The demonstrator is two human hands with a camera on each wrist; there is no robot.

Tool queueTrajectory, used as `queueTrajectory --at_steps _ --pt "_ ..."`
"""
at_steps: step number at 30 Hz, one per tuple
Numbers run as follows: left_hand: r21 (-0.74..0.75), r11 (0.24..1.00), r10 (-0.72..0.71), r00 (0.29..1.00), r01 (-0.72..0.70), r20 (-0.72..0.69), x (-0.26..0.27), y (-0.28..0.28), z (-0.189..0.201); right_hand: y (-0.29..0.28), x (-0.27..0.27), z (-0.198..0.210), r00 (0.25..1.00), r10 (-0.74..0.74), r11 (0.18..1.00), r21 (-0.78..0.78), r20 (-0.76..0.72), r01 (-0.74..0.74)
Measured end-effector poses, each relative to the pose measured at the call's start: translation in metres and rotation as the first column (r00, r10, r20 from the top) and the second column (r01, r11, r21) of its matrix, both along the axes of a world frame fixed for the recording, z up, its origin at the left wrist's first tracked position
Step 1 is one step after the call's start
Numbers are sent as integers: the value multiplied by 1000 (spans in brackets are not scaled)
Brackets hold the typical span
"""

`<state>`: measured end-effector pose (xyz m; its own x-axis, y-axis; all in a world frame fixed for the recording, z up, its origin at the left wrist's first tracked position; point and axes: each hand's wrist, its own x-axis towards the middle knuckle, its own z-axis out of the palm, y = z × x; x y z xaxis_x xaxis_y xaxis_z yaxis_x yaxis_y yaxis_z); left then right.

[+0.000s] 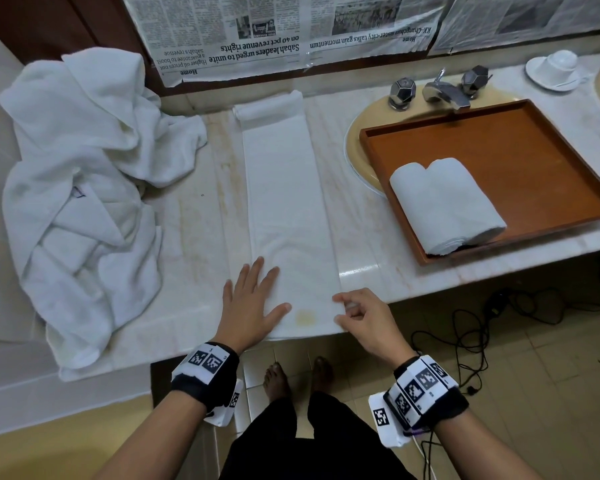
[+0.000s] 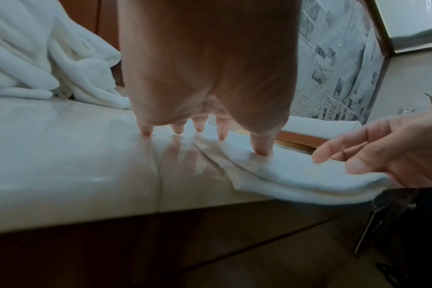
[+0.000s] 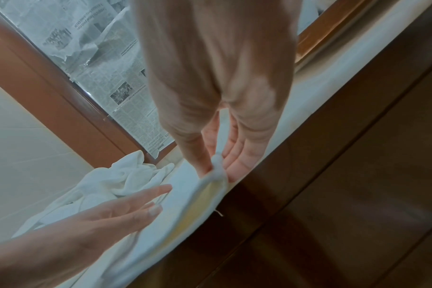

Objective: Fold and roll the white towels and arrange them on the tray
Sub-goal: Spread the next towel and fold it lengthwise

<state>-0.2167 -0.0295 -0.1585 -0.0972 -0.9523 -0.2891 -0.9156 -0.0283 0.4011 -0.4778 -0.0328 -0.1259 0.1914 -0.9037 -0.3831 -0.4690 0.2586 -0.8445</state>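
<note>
Towel strip (image 1: 284, 209), folded long and narrow, is laid along the desk (image 1: 368, 237), its far end already curled. Its near part is pressed flat by the spread left hand (image 1: 253, 303); its near right corner is pinched by the right hand (image 1: 361, 317). Should that corner be tugged sideways, the fold could be skewed and the roll cone-shaped. One rolled towel (image 1: 447, 206) is already seated in the tray (image 1: 551, 140).

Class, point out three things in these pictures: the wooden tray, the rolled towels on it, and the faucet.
wooden tray (image 1: 520, 147): head view, bare floor of the tray.
rolled towels (image 1: 445, 202): head view, top of the roll.
faucet (image 1: 444, 91): head view, chrome spout.
</note>
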Motion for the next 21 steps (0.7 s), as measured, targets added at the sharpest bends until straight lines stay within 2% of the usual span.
queueTrajectory --at_steps 7,10,13,16,17,19,21 --pt "-28 1000 -4 999 6 49 -7 10 -4 -1 -4 -4 999 32 999 21 32 -33" --pt "-41 998 45 997 -43 64 -4 16 -6 0 -4 -4 999 44 999 9 -18 -43" --pt "-102 983 149 989 -150 -17 -1 20 -4 -5 -4 -2 987 71 995 -63 -146 -81" --pt "-222 938 235 959 -266 -158 3 9 1 -18 3 1 966 56 958 -259 -254 -124" --pt "-249 927 240 954 -280 -181 3 1 2 -25 10 -1 956 64 929 -333 -286 -162" --pt "-232 949 188 973 -215 -132 -2 -17 4 -41 28 -11 917 134 862 -412 -376 -296" --pt "-125 988 93 996 -94 -9 -11 -31 1 -53 49 -24 824 240 805 -370 -513 -464"
